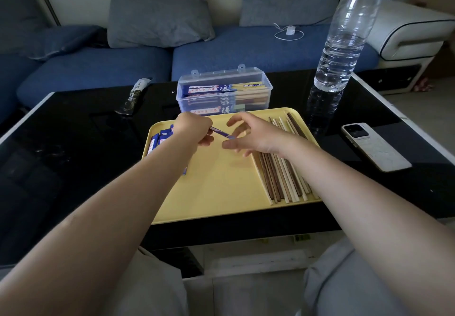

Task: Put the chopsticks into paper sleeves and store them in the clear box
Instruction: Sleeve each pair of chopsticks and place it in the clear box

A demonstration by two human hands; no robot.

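On the black bench (73,143) a yellow tray (216,192) sits near the front edge. The left hand (194,128) pinches a blue paper sleeve (221,132) over the middle of the tray; the sleeve's long axis runs from the hand down to the right, its free end pointing at the right hand (256,136). The right hand's fingers (234,121) are spread and relaxed, holding nothing, their tips just beside the sleeve's end; whether they touch it cannot be told.

Loose chopsticks (280,175), dark and pale, lie side by side along the tray's right edge, long axes running front to back and leaning slightly left toward the far end. More empty sleeves (160,138) are stacked at the tray's left edge, partly hidden by the left forearm.

The box (224,89) stands lid open just behind the tray's far edge, with sleeved chopsticks lying left to right inside. A water bottle (344,39) stands at the bench's far right, and a phone (374,145) lies right of the tray.
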